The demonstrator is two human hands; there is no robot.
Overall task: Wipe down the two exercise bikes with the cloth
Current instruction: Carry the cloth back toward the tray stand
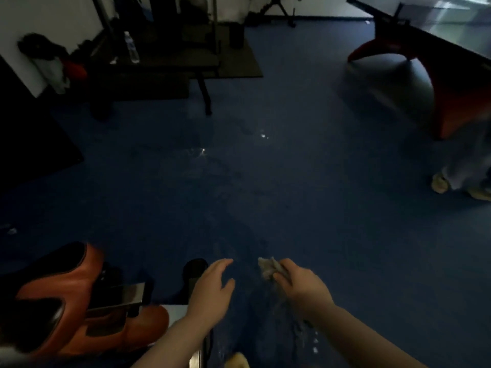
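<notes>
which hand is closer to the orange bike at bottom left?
Left. The left hand hangs open just right of the orange bike; the right hand, holding the cloth, is farther right.

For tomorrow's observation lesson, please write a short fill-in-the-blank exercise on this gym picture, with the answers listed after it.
1. The cloth is held in the person's ____ hand.
2. The left hand holds ____.
3. The floor is dark ____.
4. The orange bike nearest the hands lies to the person's ____.

Missing words: right; nothing; blue; left
</notes>
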